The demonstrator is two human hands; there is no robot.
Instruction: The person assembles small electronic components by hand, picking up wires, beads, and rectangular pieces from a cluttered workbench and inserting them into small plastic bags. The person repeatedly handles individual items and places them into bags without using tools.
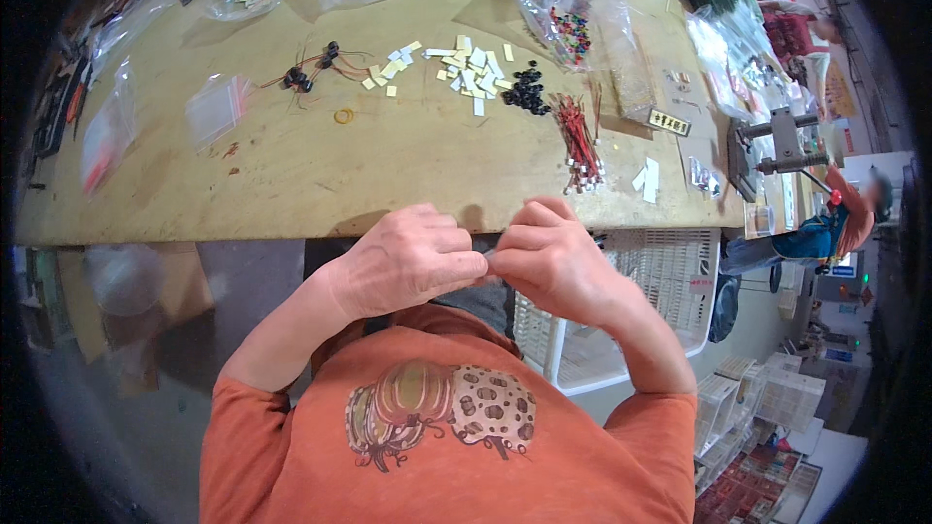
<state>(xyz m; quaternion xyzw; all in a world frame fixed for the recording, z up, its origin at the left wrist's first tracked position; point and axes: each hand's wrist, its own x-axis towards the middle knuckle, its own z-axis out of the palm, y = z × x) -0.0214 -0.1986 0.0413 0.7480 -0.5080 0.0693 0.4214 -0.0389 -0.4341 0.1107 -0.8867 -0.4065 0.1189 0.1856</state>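
Observation:
Both hands meet in front of my chest, at the near edge of the table (282,204). My left hand (408,257) is closed, its thumb and fingertips pinched together and touching the right fingertips. My right hand (551,260) is closed in a pinch as well. Whatever lies between the fingertips is tiny and mostly hidden; only a pale speck shows. Beyond the right hand lies a bundle of red wires (578,141) with white connectors. Next to it are a heap of small black round parts (526,92) and a scatter of white and pale-yellow pads (476,63).
Black round parts with wires (298,80), a yellow ring (344,116) and clear zip bags (216,109) lie to the left. A bag of coloured bits (571,29) sits at the back. A hand press (786,146) and a white plastic basket (641,301) are on the right, a person (845,218) beyond.

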